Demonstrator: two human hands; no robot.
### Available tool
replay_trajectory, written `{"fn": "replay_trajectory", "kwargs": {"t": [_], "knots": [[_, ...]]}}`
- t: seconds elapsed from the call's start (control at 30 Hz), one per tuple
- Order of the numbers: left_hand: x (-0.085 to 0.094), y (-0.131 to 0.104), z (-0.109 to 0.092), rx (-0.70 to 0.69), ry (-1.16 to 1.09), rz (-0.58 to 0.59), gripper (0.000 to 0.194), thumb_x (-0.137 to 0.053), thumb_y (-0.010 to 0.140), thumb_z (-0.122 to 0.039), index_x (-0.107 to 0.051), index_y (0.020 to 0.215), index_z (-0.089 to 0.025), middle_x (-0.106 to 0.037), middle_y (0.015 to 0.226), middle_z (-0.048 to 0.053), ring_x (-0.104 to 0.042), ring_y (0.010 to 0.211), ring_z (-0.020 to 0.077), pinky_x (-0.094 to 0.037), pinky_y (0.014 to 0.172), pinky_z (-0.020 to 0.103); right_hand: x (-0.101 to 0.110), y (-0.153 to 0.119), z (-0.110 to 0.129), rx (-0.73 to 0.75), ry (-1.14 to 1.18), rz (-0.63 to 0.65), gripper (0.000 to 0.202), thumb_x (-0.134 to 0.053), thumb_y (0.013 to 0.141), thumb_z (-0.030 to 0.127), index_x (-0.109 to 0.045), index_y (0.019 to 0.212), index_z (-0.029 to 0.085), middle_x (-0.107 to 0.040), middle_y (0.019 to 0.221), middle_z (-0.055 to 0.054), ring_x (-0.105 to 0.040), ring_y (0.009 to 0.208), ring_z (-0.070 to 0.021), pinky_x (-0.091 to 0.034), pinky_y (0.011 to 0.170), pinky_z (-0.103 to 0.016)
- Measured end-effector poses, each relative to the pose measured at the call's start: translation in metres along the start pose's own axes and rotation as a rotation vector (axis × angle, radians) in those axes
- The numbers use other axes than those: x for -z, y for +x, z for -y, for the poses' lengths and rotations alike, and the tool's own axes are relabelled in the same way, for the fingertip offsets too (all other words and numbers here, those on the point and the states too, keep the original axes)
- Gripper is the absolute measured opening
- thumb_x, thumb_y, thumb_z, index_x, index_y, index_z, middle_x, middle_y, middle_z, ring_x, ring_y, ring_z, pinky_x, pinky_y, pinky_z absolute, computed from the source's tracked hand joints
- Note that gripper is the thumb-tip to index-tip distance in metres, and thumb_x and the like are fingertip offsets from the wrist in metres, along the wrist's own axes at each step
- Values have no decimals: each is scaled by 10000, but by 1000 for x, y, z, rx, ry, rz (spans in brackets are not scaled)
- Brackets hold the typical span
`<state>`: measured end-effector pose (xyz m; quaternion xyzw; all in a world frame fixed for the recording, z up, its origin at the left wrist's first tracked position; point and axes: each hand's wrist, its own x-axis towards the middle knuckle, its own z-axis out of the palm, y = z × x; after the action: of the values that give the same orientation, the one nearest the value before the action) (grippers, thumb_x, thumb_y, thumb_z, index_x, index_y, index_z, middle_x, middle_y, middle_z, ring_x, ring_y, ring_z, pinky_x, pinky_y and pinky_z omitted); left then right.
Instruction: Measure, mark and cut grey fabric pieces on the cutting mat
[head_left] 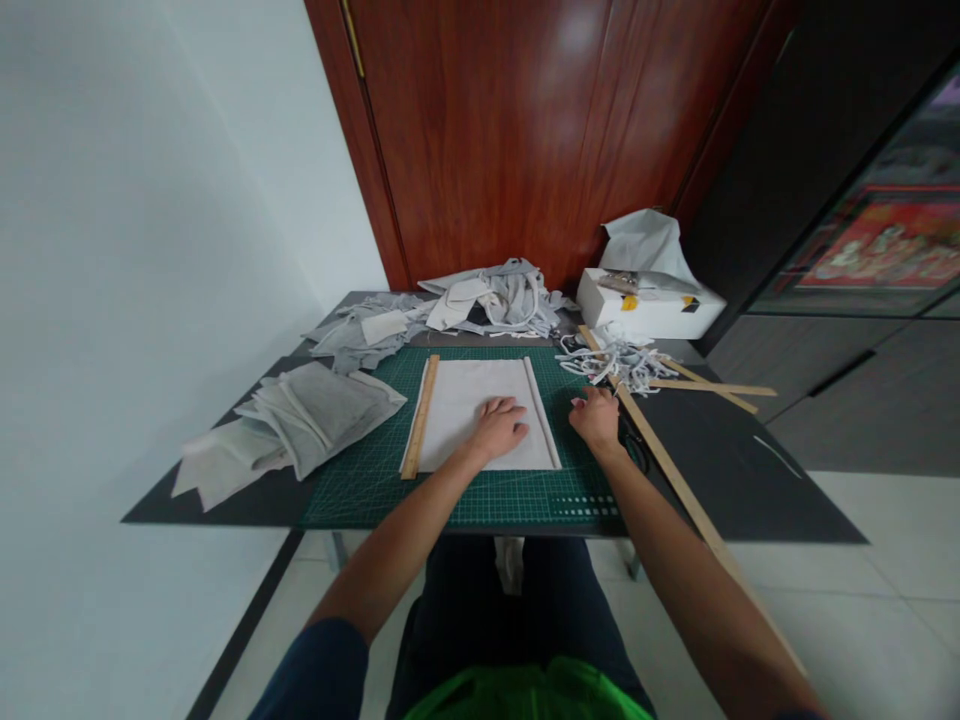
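My left hand [499,430] lies flat with fingers stretched on a white fabric piece [465,400], which rests on a green cutting mat [480,510]. Along the fabric's left side lies a wooden ruler [421,418]; its right side shows a narrow strip or fold [541,412]. Right of the fabric, my right hand [598,418] is closed, with a small pinkish spot at its fingertips. What it holds, if anything, I cannot make out. It is close to a tangle of white strips [622,362] and a long wooden strip [675,475].
Folded grey-white fabric [322,410] lies at the left, and a heap of grey cloth [510,300] at the back. A white box [645,305] stands back right. Shorter wooden strips [720,388] cross at the right. A reddish-brown door [525,140] rises behind the table [750,480].
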<state>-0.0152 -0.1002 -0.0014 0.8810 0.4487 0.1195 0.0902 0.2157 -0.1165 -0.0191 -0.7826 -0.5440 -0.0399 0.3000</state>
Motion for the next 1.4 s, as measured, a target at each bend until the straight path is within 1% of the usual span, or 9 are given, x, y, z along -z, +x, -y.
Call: {"fn": "replay_trajectory", "kwargs": {"t": [0.2, 0.33, 0.43, 0.57, 0.63, 0.8, 0.97, 1.17, 1.4], "knots": [[-7, 17, -11, 26, 16, -4, 369, -551, 1003, -308, -686, 1337, -228, -581, 1535, 102, -456, 1454, 316, -363, 1233, 526, -13, -18, 37, 415, 202, 14, 373, -519, 823, 50, -759, 1100, 116, -730, 1160, -182, -642, 1108, -294, -500, 1035, -395], [-2, 44, -8, 61, -88, -7, 339, -506, 978, -162, -740, 1223, -172, -699, 1350, 124, -584, 1325, 260, -442, 1188, 418, -24, -24, 62, 486, 209, 117, 337, -510, 831, 24, -752, 1050, 109, -736, 1046, -175, -650, 1025, -267, -505, 1000, -345], [7, 47, 10, 101, -176, -125, 350, -515, 957, -133, -748, 1215, -175, -729, 1294, 116, -637, 1259, 225, -464, 1171, 361, -31, -27, 66, 494, 117, 192, 333, -504, 861, 37, -738, 1090, 99, -731, 1071, -178, -637, 1045, -261, -479, 1014, -342], [18, 22, 47, 171, -74, -172, 325, -577, 901, -119, -759, 1168, -149, -729, 1251, 134, -645, 1242, 257, -446, 1189, 396, -36, -30, 60, 469, -28, 195, 374, -495, 965, 153, -673, 1289, 97, -659, 1379, -205, -533, 1290, -301, -393, 1113, -422], [21, 8, 62, 170, -37, -178, 317, -563, 908, -117, -755, 1157, -155, -725, 1228, 125, -637, 1244, 251, -442, 1190, 395, -36, -28, 57, 444, -78, 200, 389, -457, 1013, 210, -641, 1343, 118, -624, 1453, -196, -484, 1356, -309, -355, 1133, -445], [27, -13, 82, 145, 46, -155, 244, -585, 941, -197, -730, 1133, -157, -695, 1270, 138, -580, 1306, 280, -406, 1212, 438, -36, -14, 54, 427, -129, 244, 395, -383, 1047, 255, -620, 1336, 128, -621, 1453, -196, -486, 1354, -310, -321, 1124, -467], [34, -33, 101, 178, 100, -143, 260, -563, 991, -292, -695, 1197, -204, -656, 1397, 118, -512, 1397, 291, -381, 1215, 479, -41, -13, 52, 416, -129, 211, 424, -360, 1051, 242, -596, 1372, 94, -604, 1489, -205, -466, 1397, -316, -282, 1156, -505], [37, -58, 129, 190, 108, -167, 277, -511, 1013, -256, -678, 1229, -213, -648, 1427, 103, -509, 1407, 278, -398, 1207, 474, -42, -16, 52, 426, -126, 173, 423, -411, 1032, 232, -627, 1370, 99, -627, 1452, -212, -486, 1367, -333, -304, 1151, -514], [35, -66, 147, 119, 29, -177, 320, -517, 1003, -233, -686, 1273, -208, -655, 1427, 97, -510, 1432, 252, -398, 1247, 451, -37, -15, 52, 426, -112, 184, 400, -408, 1032, 216, -640, 1337, 100, -636, 1433, -210, -496, 1355, -329, -316, 1144, -498]]}}
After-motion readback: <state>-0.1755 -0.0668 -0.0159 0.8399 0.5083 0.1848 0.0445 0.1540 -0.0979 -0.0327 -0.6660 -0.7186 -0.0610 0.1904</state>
